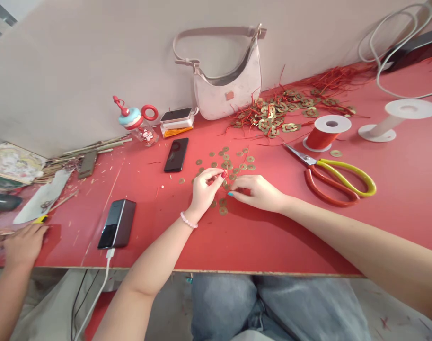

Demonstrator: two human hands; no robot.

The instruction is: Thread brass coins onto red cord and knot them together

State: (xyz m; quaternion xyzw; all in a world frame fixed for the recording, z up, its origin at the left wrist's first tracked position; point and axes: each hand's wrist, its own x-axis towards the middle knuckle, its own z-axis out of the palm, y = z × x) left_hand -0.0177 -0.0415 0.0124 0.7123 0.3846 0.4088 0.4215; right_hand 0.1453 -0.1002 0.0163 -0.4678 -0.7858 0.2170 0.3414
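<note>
Coins (233, 163) lie loose on the desk (272, 237) just beyond my fingertips, toward the wall. My left hand (204, 192) and right hand (260, 193) almost meet, both pinched narrow on something small that I cannot make out.

Plain pale wall (77, 71) along far edge of red surface (396, 203). Surface scuffed, light scratches toward left edge, pale wood strip on near edge. Grey floor (41, 303) below. Soft, even light.
</note>
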